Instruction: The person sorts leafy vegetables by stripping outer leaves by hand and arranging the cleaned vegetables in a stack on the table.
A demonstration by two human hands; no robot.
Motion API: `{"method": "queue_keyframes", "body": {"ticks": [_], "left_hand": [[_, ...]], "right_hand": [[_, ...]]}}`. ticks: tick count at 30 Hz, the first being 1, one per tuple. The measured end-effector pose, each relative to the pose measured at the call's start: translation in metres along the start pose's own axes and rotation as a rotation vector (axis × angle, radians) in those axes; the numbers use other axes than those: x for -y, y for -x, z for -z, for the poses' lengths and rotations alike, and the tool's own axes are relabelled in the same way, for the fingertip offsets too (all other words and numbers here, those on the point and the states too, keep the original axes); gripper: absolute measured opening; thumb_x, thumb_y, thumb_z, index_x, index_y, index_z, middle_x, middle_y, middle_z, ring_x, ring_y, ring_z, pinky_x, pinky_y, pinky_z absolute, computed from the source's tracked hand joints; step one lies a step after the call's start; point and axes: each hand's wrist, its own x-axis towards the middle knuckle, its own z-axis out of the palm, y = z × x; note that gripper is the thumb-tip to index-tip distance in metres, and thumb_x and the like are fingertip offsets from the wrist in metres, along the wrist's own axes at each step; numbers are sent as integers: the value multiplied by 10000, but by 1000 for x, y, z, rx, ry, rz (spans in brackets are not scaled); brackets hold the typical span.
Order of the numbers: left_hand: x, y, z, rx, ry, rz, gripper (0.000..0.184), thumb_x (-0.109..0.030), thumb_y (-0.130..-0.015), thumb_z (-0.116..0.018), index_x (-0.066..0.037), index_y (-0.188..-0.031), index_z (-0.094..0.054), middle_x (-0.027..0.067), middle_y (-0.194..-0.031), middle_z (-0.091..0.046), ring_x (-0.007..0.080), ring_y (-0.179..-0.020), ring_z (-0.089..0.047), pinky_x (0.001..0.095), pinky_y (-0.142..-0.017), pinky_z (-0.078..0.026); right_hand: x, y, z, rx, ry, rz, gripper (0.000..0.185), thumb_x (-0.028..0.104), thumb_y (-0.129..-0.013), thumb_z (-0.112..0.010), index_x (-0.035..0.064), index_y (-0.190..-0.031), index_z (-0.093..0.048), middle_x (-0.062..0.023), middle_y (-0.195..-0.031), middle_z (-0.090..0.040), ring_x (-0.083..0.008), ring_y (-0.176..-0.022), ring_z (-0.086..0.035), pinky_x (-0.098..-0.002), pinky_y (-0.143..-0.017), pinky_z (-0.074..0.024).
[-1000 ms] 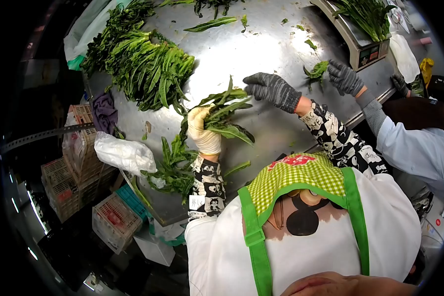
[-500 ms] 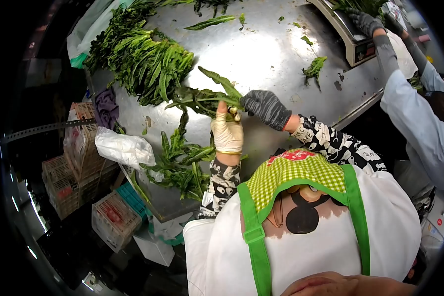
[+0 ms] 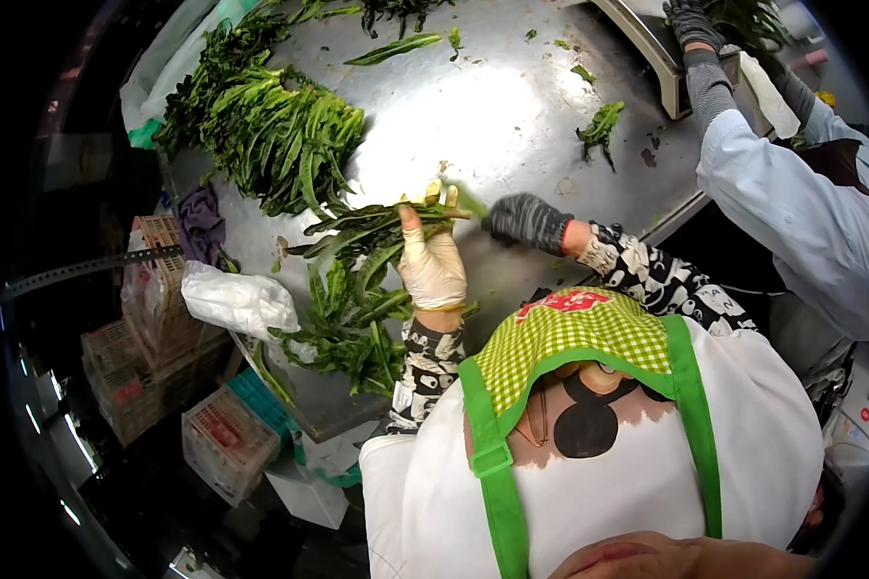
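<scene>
My left hand (image 3: 433,265), in a pale thin glove, grips a small bunch of dark leafy greens (image 3: 362,227), stems pointing right. My right hand (image 3: 529,224), in a grey knitted glove, is closed just right of those stems. A motion-blurred green leaf (image 3: 470,201) reaches from its fingertips. Loose leaves (image 3: 357,333) lie on the metal table (image 3: 512,125) below and left of my left hand. Farther left rests a large pile of leafy greens (image 3: 280,145), stems together.
A scale (image 3: 661,68) stands at the upper right, where a co-worker's gloved hand (image 3: 693,24) is beside more greens. A white plastic bag (image 3: 241,299) and purple cloth (image 3: 201,222) lie at the left edge. Crates (image 3: 227,439) stand below. Stray leaves (image 3: 602,130) dot the table.
My right hand has shifted slightly right and down, drawing a leaf away from the bunch. My left hand's fingers have extended upward around the stems. The co-worker's arms have moved left and up.
</scene>
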Motion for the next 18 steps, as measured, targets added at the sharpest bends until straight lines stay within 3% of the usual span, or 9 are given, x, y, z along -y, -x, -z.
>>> {"method": "queue_keyframes", "body": {"ticks": [1, 2, 5, 7, 9, 10, 12, 16, 18], "left_hand": [[1, 0, 3, -27, 15, 5, 438, -261, -835, -691, -6, -1152, -528, 149, -1104, -592, 273, -992, -569, 460, -969, -469], [3, -2, 7, -51, 29, 10, 428, -269, -843, -682, -10, -1148, -531, 141, -1102, -589, 272, -996, -563, 463, -971, -464], [5, 0, 20, -122, -165, 94, 404, -292, -871, -647, -44, -1174, -548, 104, -1086, -589, 249, -1004, -544, 453, -927, -461], [22, -6, 35, -57, -211, 79, 385, -320, -866, -661, -9, -1088, -609, 120, -1012, -649, 226, -902, -604, 367, -852, -478], [37, 1, 24, -9, -402, 97, 386, -284, -871, -659, -62, -1173, -569, 87, -1013, -636, 198, -888, -594, 369, -819, -489], [34, 7, 15, -36, -942, 186, 363, -245, -866, -671, -84, -1178, -574, 84, -979, -651, 172, -852, -615, 322, -783, -509], [70, 8, 46, 60, -257, 395, 347, -116, -878, -627, -88, -1214, -546, 96, -1099, -614, 170, -951, -602, 290, -826, -507], [95, 27, 11, 245, -488, 119, 432, 47, -865, -475, 33, -1292, -410, 115, -1181, -568, 200, -1124, -514, 288, -971, -430], [102, 28, 26, 243, -437, 238, 378, 41, -880, -484, 27, -1255, -440, 107, -1115, -599, 187, -1037, -564, 285, -895, -474]], "right_hand": [[0, 12, 1, 108, 275, 42, 350, 325, -865, -601, -3, -979, -652, -144, -838, -662, -198, -663, -624, -333, -627, -503], [-7, 24, -2, -24, 426, 201, 394, 342, -839, -629, 10, -1050, -645, -180, -967, -667, -264, -830, -656, -348, -758, -510], [-7, 33, 14, -180, 338, 353, 469, 366, -805, -667, 3, -1099, -624, -185, -1007, -661, -301, -956, -634, -353, -836, -498], [-3, 34, 19, -196, 197, 410, 707, 410, -769, -701, -20, -1283, -479, -231, -1143, -602, -318, -1007, -615, -377, -850, -497], [8, 42, 16, -260, 254, 563, 840, 440, -749, -718, -38, -1352, -381, -256, -1166, -573, -341, -1022, -600, -399, -884, -478], [11, 41, 14, -290, 358, 614, 867, 443, -746, -723, -43, -1364, -358, -261, -1154, -571, -349, -1016, -594, -408, -897, -467], [27, 50, 9, -359, 577, 561, 851, 413, -721, -747, -36, -1347, -385, -251, -1110, -580, -360, -998, -583, -428, -912, -445], [1, 41, 13, -546, 267, 516, 791, 360, -661, -774, 1, -1290, -457, -230, -1099, -582, -363, -1011, -570, -427, -900, -445], [12, 57, 20, -430, 277, 494, 778, 343, -683, -770, 14, -1308, -445, -229, -1115, -576, -357, -1031, -565, -417, -904, -447]]}}
